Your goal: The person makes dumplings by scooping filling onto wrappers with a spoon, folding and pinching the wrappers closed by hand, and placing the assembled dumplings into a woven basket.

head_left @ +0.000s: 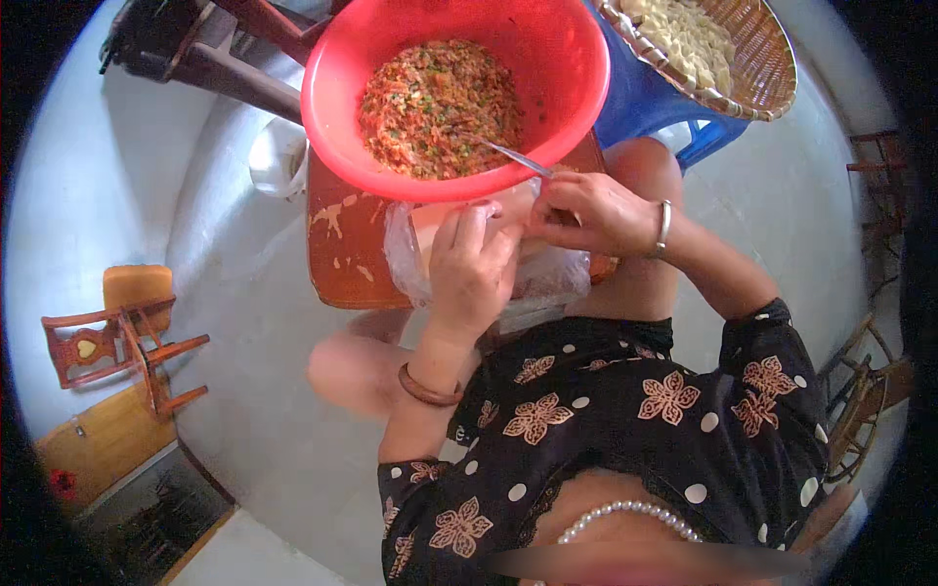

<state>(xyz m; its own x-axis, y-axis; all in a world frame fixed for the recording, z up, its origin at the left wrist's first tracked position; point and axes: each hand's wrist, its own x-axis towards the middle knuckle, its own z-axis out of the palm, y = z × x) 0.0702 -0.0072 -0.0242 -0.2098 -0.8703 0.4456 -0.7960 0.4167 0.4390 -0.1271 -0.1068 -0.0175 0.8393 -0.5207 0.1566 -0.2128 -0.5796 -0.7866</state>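
My left hand (474,264) and my right hand (598,217) meet over a clear plastic bag (403,256), fingers curled and fingertips close together. Whatever they pinch is hidden behind the fingers. Just beyond them stands a large red plastic basin (337,137) holding a minced orange filling (440,107) flecked with green. A thin metal utensil (520,158) leans from the filling across the basin's near rim. Its handle end reaches my right hand's knuckles; whether the hand grips it I cannot tell. Under bag and basin is a worn red-brown wooden stool (337,278).
A round woven basket (767,68) of pale dumplings sits on a blue plastic stool (718,137) at the far right. Dark wooden furniture legs (234,78) and a white container (277,158) stand far left. Wooden chairs (127,342) are at both sides.
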